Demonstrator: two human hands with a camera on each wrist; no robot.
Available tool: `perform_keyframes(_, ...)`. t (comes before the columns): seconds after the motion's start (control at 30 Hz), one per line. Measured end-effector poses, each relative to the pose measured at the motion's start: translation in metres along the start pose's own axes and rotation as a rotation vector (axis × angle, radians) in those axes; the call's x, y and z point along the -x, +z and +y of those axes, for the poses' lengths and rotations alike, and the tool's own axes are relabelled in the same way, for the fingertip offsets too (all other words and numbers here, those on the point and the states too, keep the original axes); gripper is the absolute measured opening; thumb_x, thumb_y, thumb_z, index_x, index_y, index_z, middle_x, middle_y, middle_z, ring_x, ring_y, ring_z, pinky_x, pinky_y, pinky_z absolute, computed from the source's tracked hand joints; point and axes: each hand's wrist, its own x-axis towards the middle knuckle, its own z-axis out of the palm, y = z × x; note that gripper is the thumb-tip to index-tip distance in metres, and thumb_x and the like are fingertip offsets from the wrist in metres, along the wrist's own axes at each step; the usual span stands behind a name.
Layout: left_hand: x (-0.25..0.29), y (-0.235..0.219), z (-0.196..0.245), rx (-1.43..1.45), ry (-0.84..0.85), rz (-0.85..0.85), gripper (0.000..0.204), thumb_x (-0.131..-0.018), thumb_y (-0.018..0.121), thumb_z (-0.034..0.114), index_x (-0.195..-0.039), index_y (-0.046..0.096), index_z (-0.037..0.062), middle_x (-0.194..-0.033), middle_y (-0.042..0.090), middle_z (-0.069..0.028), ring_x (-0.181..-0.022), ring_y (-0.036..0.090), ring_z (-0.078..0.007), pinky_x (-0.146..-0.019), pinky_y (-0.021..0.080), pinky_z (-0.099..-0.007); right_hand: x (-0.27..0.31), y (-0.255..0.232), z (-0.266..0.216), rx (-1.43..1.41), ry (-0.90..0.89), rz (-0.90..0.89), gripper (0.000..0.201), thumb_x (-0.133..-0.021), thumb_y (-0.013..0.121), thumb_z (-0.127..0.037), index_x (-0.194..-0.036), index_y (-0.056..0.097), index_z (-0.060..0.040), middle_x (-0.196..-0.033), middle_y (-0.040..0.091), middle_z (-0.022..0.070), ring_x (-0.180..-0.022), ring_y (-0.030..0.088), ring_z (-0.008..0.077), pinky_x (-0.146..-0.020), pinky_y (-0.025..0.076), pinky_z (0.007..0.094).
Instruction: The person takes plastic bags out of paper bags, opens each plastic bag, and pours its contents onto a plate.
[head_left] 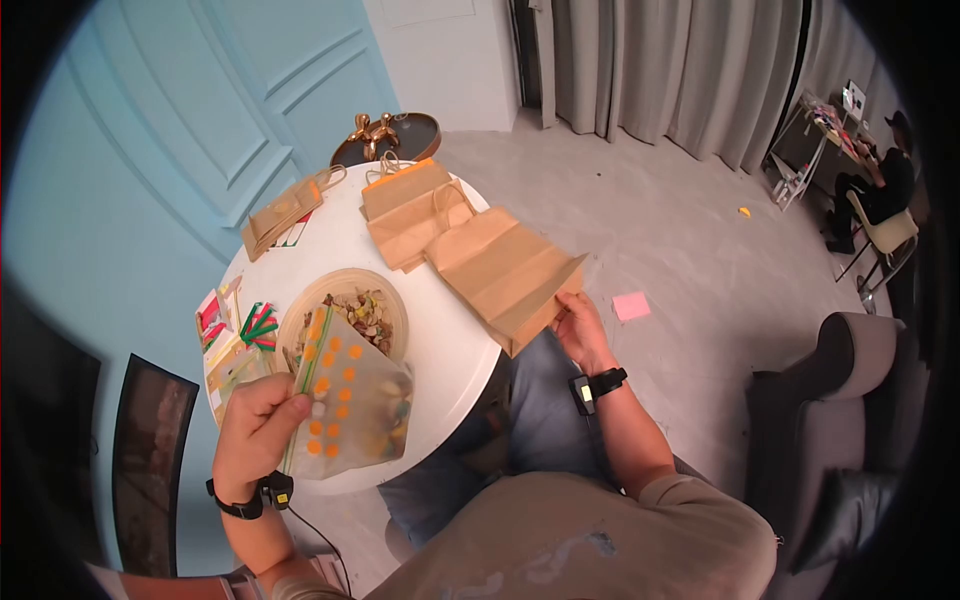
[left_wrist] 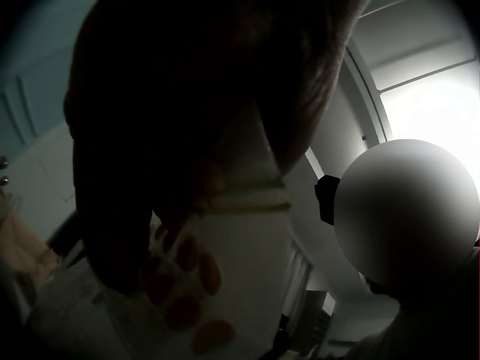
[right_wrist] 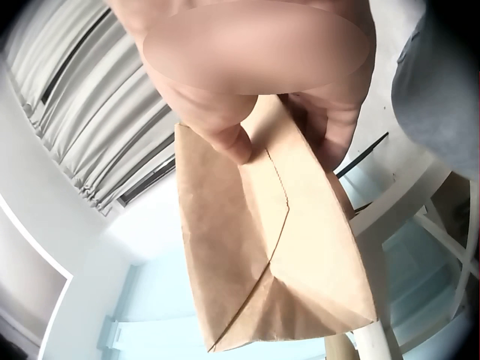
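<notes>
The left hand [head_left: 258, 430] pinches the zip edge of a translucent bag with orange spots [head_left: 345, 410], held over the front of the round white table [head_left: 455, 370]. In the left wrist view that hand [left_wrist: 187, 112] is a dark shape above the spotted bag [left_wrist: 247, 277]. The right hand [head_left: 582, 335] grips the bottom end of a brown paper bag [head_left: 505, 270] at the table's right edge. Seen from the right wrist, thumb and fingers of the hand [right_wrist: 255, 60] pinch the folded base of the paper bag [right_wrist: 247, 247].
A round basket [head_left: 398, 300] of dried pieces lies behind the spotted bag. More paper bags [head_left: 405, 210] [head_left: 285, 215] lie at the table's back, with red and green items [head_left: 260, 325] at its left. A dark sofa [head_left: 810, 400] stands right; a seated person [head_left: 880, 190] is far right.
</notes>
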Motion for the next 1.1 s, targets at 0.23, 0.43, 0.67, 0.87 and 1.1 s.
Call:
perform_keyframes(0.23,-0.016,0.018,0.001,-0.217,0.117,-0.185,0.021,-0.100,0.069,0.007,-0.084,0.060,-0.0036,-0.073,0.058,-0.0168,-0.064,0.057,-0.0339,-0.062,0.045,-0.0410,0.019,0.006,-0.015,-0.153,0.146,0.006,0.078,-0.107,0.059,-0.063,-0.158,0.040,-0.0066,-0.152,0.055,0.0161,-0.129,0.066,0.0303,-0.105,0.059,0.0498)
perform_keyframes(0.43,-0.023,0.044,-0.009,-0.365,0.112,-0.181,0.017,-0.098,0.069,0.007,-0.087,0.062,-0.0043,-0.080,0.062,-0.0246,-0.076,0.061,-0.0473,-0.066,0.048,-0.0473,0.025,0.018,-0.027,0.185,0.102,0.036,0.077,-0.107,0.062,-0.058,-0.159,0.040,-0.0055,-0.158,0.047,0.0193,-0.136,0.060,0.0325,-0.102,0.060,0.0514)
perform_keyframes(0.67,-0.019,0.054,0.000,-0.459,0.136,0.191,0.021,-0.099,0.069,0.009,-0.085,0.060,-0.0040,-0.080,0.062,-0.0245,-0.077,0.064,-0.0467,-0.067,0.048,-0.0488,0.011,0.018,-0.019,0.090,0.213,-0.001,0.055,-0.110,0.053,-0.028,-0.155,0.043,0.0025,-0.152,0.057,0.0208,-0.133,0.065,0.0333,-0.104,0.059,0.0516)
perform_keyframes(0.87,-0.019,0.064,-0.021,-0.763,0.051,0.282,0.019,-0.098,0.074,0.012,-0.100,0.061,-0.0022,-0.091,0.067,-0.0243,-0.081,0.066,-0.0467,-0.070,0.052,-0.0527,0.024,0.037,-0.030,-0.070,0.218,0.148,0.051,-0.109,0.044,-0.018,-0.152,0.043,0.0089,-0.146,0.062,0.0209,-0.132,0.066,0.0332,-0.109,0.058,0.0495)
perform_keyframes(1.1,0.006,0.126,-0.014,-0.975,0.247,0.482,0.059,-0.088,0.081,0.009,-0.139,0.055,-0.0051,-0.148,0.056,-0.0264,-0.131,0.055,-0.0453,-0.109,0.044,-0.0568,0.033,0.044,-0.043,-0.079,0.172,0.118,0.052,-0.109,0.046,-0.021,-0.153,0.044,0.0063,-0.149,0.060,0.0203,-0.134,0.064,0.0328,-0.113,0.054,0.0502)
